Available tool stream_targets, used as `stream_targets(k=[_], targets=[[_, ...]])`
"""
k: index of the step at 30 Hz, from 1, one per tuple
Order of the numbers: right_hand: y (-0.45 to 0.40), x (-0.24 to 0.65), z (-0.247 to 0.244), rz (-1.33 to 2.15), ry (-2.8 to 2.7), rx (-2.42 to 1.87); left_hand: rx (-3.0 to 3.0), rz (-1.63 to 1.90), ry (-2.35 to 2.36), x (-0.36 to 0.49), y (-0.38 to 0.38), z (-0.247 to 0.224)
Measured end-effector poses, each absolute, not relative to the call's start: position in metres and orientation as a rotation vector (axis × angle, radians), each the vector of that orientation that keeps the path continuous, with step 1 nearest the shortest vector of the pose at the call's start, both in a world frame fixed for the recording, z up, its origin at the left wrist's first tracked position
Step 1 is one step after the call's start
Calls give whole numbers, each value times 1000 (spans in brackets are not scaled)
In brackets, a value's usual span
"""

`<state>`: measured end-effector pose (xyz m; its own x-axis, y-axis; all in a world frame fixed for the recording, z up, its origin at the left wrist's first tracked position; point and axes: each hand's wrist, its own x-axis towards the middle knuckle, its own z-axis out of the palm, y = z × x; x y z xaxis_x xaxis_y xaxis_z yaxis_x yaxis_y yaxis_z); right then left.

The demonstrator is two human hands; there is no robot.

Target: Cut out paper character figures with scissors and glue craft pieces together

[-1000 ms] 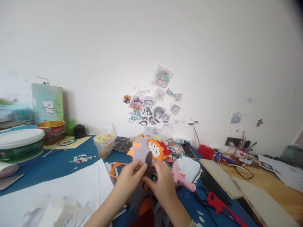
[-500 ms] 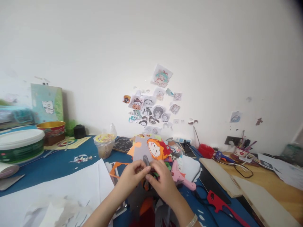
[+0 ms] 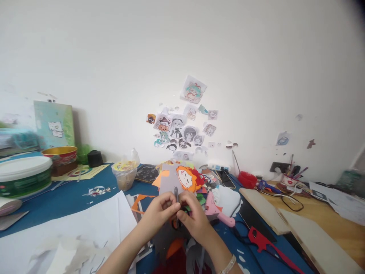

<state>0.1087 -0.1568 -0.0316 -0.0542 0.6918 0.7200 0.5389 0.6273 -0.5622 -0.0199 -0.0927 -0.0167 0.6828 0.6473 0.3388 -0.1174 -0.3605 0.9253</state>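
A broad white wall point(image 3: 256, 57) fills the upper half, with a cluster of cartoon drawings point(image 3: 178, 129) fixed low on it near the middle. Below runs a counter point(image 3: 68, 203) with a blue surface, crowded with craft materials. A large white paper sheet point(image 3: 94, 215) spreads over its near left part, with torn white scraps point(image 3: 65, 255) on top. To the right, two long pale boards point(image 3: 322, 236) lie at a slant, partly over a wood-coloured surface point(image 3: 339, 205). At the far left sits a green tub point(image 3: 24, 175) with a white lid, and just behind it a red tin point(image 3: 61, 158) with a gold inside. In the centre, two bare hands meet above the counter: the left hand point(image 3: 163, 209) and the right hand point(image 3: 194, 214), close together. Between them is a dark, slim piece point(image 3: 176, 194), its narrow tip pointing up. The thumb and fingers of each grip are drawn together, pinching it from either side; its lower part is hard to make out. Right of the hands lies a pink glue gun point(image 3: 218, 213), and farther right a red tool point(image 3: 266, 243). Behind the hands, a paper face cutout point(image 3: 185, 179) with orange hair overlaps a grey sheet point(image 3: 168, 184). A lidded plastic cup point(image 3: 124, 177) stands to the left. Smallest is a pale bracelet point(image 3: 229, 264) around the right wrist.
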Motion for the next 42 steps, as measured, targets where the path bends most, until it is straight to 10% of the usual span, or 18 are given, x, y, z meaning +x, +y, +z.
stream_targets(k=[42], targets=[[-155, 108, -38, 197, -1446, -1194, 2596, 1093, 654, -15, -100, -29]])
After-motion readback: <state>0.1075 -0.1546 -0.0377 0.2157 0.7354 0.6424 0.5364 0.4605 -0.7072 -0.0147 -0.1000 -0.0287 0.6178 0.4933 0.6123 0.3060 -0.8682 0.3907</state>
